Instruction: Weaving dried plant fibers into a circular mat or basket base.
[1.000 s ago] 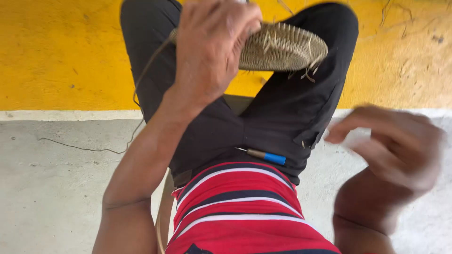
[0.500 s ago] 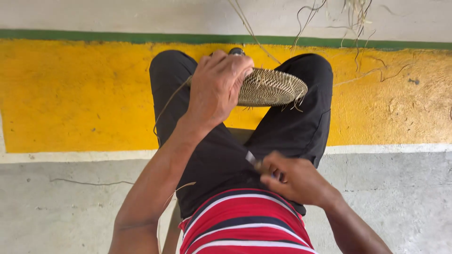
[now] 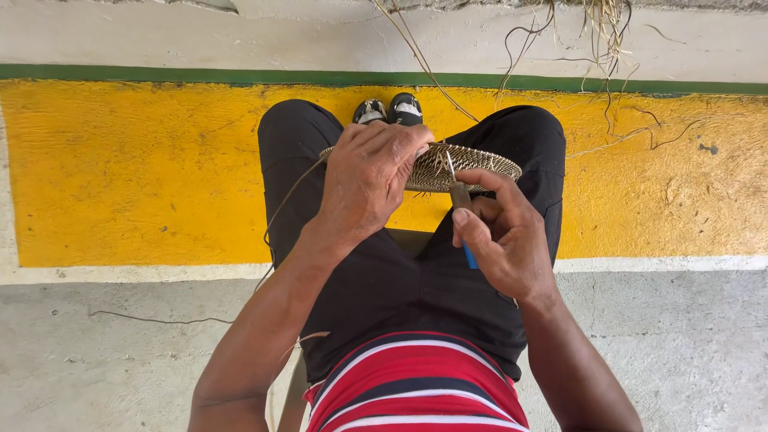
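A flat round woven disc of straw-coloured fibre [image 3: 472, 164] rests over my knees. My left hand [image 3: 370, 178] grips its near left edge, fingers curled over the weave. My right hand [image 3: 500, 236] holds a thin pointed tool with a brown and blue handle [image 3: 462, 202], its metal tip touching the disc near the middle. A loose fibre strand [image 3: 280, 212] trails from the disc down past my left thigh.
I sit in black trousers [image 3: 376, 288] and a red striped shirt, feet in dark shoes [image 3: 390, 110]. Below is a yellow painted band [image 3: 128, 168] with a green stripe, then grey concrete [image 3: 96, 352]. Dry fibre strands [image 3: 576, 32] lie at the top right.
My right hand picked the tool off my lap and brought its tip up to the disc. The view tilted so the floor band sits lower in frame.
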